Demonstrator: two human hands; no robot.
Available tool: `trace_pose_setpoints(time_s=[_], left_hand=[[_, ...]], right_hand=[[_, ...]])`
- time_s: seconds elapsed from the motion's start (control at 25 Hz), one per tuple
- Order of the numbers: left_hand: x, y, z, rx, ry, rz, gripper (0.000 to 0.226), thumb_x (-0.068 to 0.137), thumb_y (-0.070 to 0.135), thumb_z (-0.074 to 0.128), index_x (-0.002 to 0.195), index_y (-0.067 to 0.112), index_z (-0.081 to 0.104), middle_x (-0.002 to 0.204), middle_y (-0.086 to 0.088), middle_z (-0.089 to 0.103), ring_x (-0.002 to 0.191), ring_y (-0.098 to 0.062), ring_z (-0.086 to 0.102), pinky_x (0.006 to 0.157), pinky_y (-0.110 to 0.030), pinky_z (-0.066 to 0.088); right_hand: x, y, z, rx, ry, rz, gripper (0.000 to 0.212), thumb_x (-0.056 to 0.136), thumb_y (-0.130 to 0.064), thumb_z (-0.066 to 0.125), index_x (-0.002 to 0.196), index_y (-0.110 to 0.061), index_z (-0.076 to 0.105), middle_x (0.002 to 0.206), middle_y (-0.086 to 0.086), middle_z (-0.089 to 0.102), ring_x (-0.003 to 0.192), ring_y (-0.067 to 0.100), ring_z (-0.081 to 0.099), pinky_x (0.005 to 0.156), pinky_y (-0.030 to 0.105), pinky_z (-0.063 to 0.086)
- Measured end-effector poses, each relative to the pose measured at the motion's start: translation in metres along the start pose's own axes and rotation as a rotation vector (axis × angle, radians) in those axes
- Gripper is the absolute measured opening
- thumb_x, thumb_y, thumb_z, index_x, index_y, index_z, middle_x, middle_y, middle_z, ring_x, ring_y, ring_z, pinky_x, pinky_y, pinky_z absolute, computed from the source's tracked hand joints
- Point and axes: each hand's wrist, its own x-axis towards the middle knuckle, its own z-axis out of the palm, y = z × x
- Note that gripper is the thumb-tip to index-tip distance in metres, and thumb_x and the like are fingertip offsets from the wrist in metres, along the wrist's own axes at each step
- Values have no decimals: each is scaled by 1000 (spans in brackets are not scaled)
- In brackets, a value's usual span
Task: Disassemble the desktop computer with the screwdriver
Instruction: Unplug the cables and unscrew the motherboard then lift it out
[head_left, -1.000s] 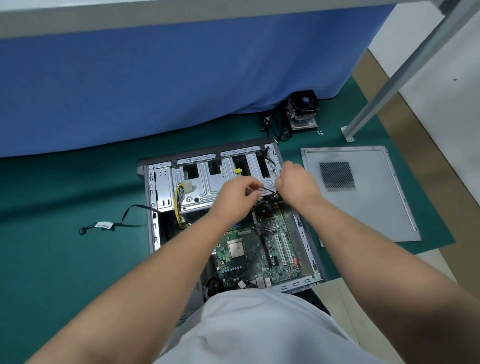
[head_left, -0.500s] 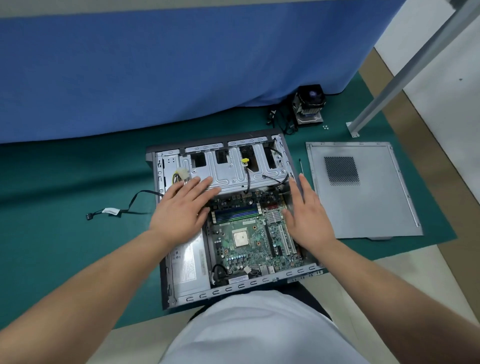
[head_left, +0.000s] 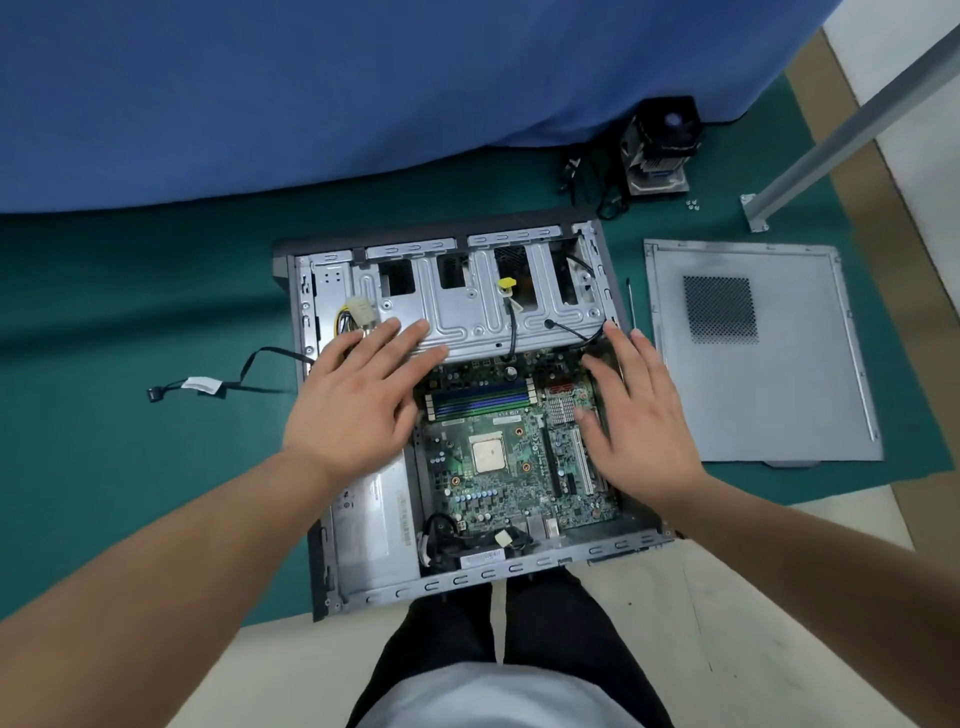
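Observation:
The open desktop case lies flat on a green mat with its green motherboard exposed. My left hand hovers flat over the case's left side, its straight fingers over the silver drive cage. Over the board's right edge my right hand is spread flat. Neither hand holds anything. A thin screwdriver lies on the mat just right of the case, beyond my right fingertips. A silver power supply sits in the case's lower left.
The removed side panel lies to the right. A CPU cooler with fan and small screws sit at the back. A loose black cable lies left of the case. Blue cloth hangs behind; a metal post stands right.
A second ago both hands pinched a black cable near the drive cage. They let it go, drew back and spread flat over the case. The view has tilted down.

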Motion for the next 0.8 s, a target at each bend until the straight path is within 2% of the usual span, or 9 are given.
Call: trace_pose_setpoints(time_s=[0.2, 0.28, 0.4, 0.48, 0.6, 0.68, 0.76, 0.8], left_hand=[[2, -2, 1, 33, -14, 6, 57, 99, 41, 35, 156, 42, 35, 166, 11, 32, 153, -16, 31, 123, -44, 19], [1, 0, -1, 27, -18, -7, 54, 101, 45, 35, 154, 42, 39, 164, 12, 35, 151, -16, 34, 122, -44, 21], [17, 15, -8, -53, 32, -72, 43, 106, 50, 30, 135, 36, 59, 143, 10, 55, 136, -20, 49, 111, -42, 30], [43, 34, -10, -118, 43, -169, 43, 108, 51, 27, 124, 32, 61, 132, 7, 56, 130, -21, 49, 107, -42, 32], [76, 54, -2, -128, 13, -367, 38, 108, 49, 33, 140, 38, 49, 159, 2, 39, 152, -24, 27, 119, -47, 21], [82, 56, 8, -78, 11, -425, 45, 108, 52, 27, 150, 42, 39, 168, 1, 27, 157, -22, 15, 123, -43, 10], [81, 56, 15, -19, 14, -423, 51, 107, 54, 18, 154, 44, 32, 169, 2, 23, 158, -21, 13, 123, -40, 5], [81, 56, 17, -3, 21, -422, 52, 106, 54, 17, 155, 45, 31, 170, 2, 23, 158, -21, 13, 123, -40, 5]], right_hand=[[-2, 6, 1, 86, 26, -14, 49, 100, -37, 55, 145, -15, 52, 171, 2, 11, 158, 24, 0, 125, 52, 17], [-2, 6, 1, 95, 23, -20, 46, 100, -36, 57, 142, -16, 55, 171, 2, 10, 158, 24, -1, 125, 53, 17], [-1, 6, -3, 93, -6, -1, 44, 100, -36, 56, 141, -19, 56, 171, -1, 7, 158, 21, -4, 126, 48, 10], [0, 3, -8, 107, -10, 21, 44, 99, -35, 56, 140, -20, 57, 171, -2, 8, 158, 19, -4, 126, 44, 7], [-1, 2, -12, 169, -9, 30, 43, 100, -34, 55, 140, -20, 56, 171, -5, 9, 158, 15, -3, 126, 38, 5], [0, 7, -13, 325, -6, -4, 39, 101, -37, 53, 137, -24, 56, 168, -12, 16, 157, 11, 4, 125, 33, 9], [11, 22, -17, 551, 22, 40, 28, 102, -43, 49, 127, -32, 56, 156, -22, 35, 148, 3, 26, 121, 30, 25], [21, 33, -17, 655, 52, 105, 22, 102, -45, 48, 120, -34, 56, 145, -22, 44, 137, -1, 38, 116, 30, 35]])
